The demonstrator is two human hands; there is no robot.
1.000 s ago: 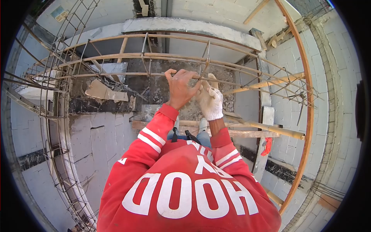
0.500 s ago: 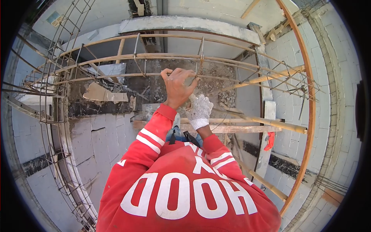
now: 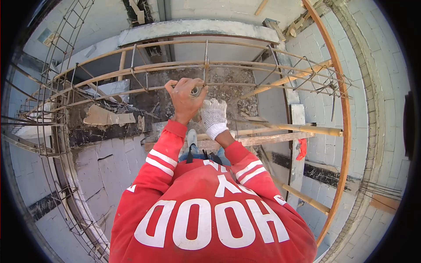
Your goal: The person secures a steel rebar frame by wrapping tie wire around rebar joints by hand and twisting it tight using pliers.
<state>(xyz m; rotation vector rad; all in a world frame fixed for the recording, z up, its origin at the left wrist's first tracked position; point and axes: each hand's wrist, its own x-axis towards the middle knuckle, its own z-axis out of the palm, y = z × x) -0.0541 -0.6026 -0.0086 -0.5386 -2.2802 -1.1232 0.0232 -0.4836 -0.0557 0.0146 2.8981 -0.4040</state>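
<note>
- Far left: column cage [image 3: 53, 153] of thin bars and ties, standing against the block wall [image 3: 94, 168].
- Left of the hands: broken board [image 3: 107, 116], pale, ragged edges, lying below the beam cage.
- Across the front: beam cage [image 3: 171, 65], long bars with cross ties, running left to right ahead of the person. Both hands are at its near side, around the middle. Concrete ledge [image 3: 197, 30] is beyond it.
- Left hand [image 3: 186, 97]: bare, up at the near bar, just left of a tie [image 3: 206, 59]. Fingers are curled nearly closed around a small round piece [image 3: 194, 90], grey rim showing. Can't tell what it is.
- Below the hands: one light shoe [image 3: 191, 136] visible.
- Right hand [image 3: 214, 115]: in a white knit glove, lower than the left and just right of it, below the near bar. Fingers are bent, back of the hand up. Can't tell how far closed, or if they hold anything.
- Behind the glove: rubble [image 3: 228, 94] on the ground, seen through the cage.
- Right: plank [image 3: 267, 139] lies crosswise, bamboo pole [image 3: 307, 128] close by it, red rag [image 3: 301, 149] near their right ends.
- Far right: long brown timber [image 3: 345, 131], curved by the lens, passing the cage's right end.
</note>
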